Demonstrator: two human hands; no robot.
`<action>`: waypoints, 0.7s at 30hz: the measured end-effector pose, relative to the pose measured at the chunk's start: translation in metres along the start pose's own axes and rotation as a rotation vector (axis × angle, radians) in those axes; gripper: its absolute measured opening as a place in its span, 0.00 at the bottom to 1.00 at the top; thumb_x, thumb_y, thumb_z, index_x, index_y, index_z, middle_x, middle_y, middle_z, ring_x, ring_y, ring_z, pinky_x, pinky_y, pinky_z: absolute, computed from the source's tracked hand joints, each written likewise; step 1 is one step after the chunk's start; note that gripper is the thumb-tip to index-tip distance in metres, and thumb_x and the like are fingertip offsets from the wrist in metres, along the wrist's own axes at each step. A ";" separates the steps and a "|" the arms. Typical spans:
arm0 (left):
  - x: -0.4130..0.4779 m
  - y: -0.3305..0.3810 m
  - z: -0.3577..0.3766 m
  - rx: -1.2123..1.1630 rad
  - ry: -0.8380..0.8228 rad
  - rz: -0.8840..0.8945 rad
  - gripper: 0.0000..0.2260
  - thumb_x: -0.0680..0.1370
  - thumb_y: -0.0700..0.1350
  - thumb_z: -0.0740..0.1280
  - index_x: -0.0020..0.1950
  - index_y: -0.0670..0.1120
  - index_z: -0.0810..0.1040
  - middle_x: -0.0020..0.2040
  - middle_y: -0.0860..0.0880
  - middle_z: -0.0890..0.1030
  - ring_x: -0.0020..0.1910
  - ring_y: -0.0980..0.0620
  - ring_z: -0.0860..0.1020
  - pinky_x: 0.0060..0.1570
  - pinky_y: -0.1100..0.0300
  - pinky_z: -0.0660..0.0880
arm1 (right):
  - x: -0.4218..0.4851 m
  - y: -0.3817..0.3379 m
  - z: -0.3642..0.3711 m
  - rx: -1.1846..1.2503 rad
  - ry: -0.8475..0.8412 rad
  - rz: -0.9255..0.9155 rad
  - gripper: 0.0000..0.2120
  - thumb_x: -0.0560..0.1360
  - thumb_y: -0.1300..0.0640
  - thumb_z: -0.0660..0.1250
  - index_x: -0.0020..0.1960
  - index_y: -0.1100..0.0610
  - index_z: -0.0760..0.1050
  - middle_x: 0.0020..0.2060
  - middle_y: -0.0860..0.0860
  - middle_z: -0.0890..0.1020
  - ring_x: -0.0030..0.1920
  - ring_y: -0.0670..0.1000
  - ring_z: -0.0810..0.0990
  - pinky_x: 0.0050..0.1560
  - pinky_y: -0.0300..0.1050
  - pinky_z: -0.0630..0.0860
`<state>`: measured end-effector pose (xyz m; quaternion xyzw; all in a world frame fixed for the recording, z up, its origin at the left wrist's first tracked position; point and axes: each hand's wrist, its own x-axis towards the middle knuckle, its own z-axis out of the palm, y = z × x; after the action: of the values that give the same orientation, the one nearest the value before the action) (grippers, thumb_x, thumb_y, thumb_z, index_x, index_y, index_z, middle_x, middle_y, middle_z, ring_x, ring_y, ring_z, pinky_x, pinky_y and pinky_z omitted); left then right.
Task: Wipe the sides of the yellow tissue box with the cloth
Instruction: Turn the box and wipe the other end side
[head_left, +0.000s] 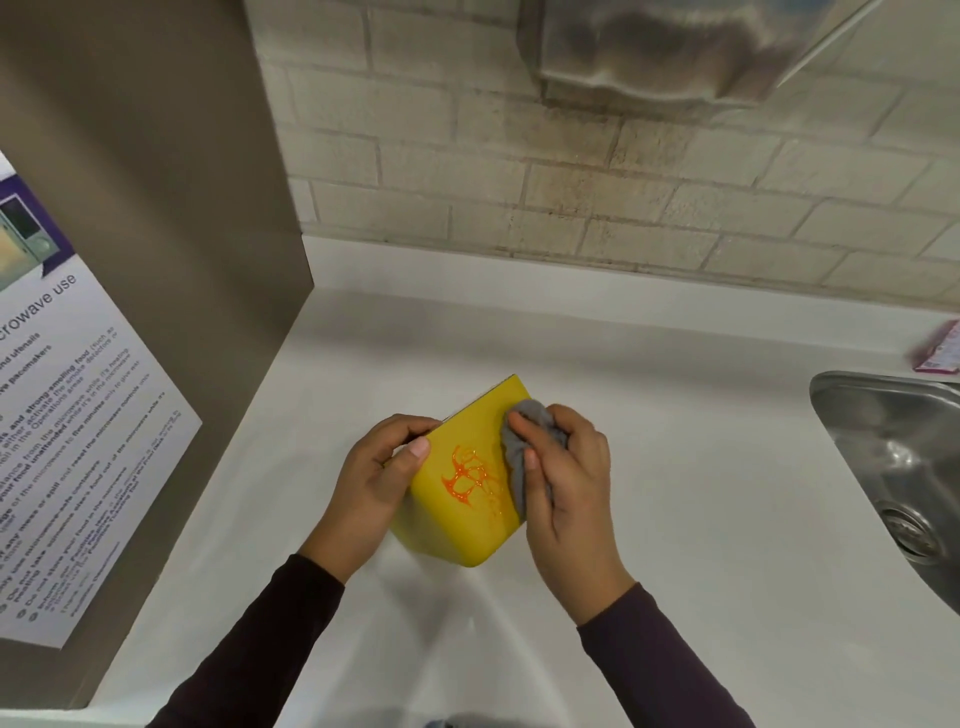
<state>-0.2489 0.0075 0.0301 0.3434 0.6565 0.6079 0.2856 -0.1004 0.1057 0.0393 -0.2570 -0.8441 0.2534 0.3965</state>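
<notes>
The left hand (371, 488) grips the box (462, 499) by its left edge, while the right hand (563, 483) pinches the cloth (524, 441) against the box's right side.

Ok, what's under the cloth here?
A side of the yellow tissue box, where the right hand presses the cloth. The orange pattern shows beside it; whether it continues beneath the cloth is hidden.

Bright, even light from above; white counter (701, 467) nearly washed out. Faint soft shadows fan below left hand (371, 493) & right hand (569, 488). Far right of right hand, sink (893, 431) steel shows dull highlights. Well above the 2 hands, metal dispenser (665, 47) looks blurred. Edges bend w/ wide-angle; poster (78, 441) left of left hand skews.
</notes>
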 end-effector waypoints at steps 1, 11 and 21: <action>0.001 0.000 0.000 -0.006 0.008 -0.012 0.19 0.67 0.62 0.57 0.49 0.54 0.77 0.49 0.49 0.80 0.50 0.50 0.79 0.48 0.57 0.75 | 0.003 -0.003 0.003 0.013 0.015 0.032 0.18 0.79 0.54 0.53 0.63 0.56 0.74 0.58 0.51 0.69 0.59 0.44 0.64 0.62 0.27 0.57; 0.000 -0.001 0.004 -0.024 0.058 -0.030 0.19 0.67 0.62 0.58 0.48 0.53 0.78 0.50 0.46 0.81 0.51 0.46 0.78 0.52 0.52 0.75 | -0.010 -0.017 0.006 -0.074 -0.066 -0.041 0.23 0.81 0.48 0.47 0.66 0.59 0.72 0.61 0.58 0.71 0.60 0.52 0.66 0.64 0.36 0.60; 0.000 0.000 0.003 -0.011 0.082 -0.070 0.16 0.69 0.61 0.58 0.49 0.56 0.76 0.52 0.46 0.80 0.52 0.46 0.78 0.53 0.50 0.75 | 0.002 -0.025 0.013 -0.006 -0.104 0.038 0.22 0.80 0.47 0.50 0.68 0.56 0.69 0.63 0.56 0.69 0.61 0.47 0.63 0.64 0.33 0.58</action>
<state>-0.2461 0.0093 0.0302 0.2935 0.6759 0.6146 0.2816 -0.1179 0.0857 0.0493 -0.2607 -0.8592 0.2715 0.3465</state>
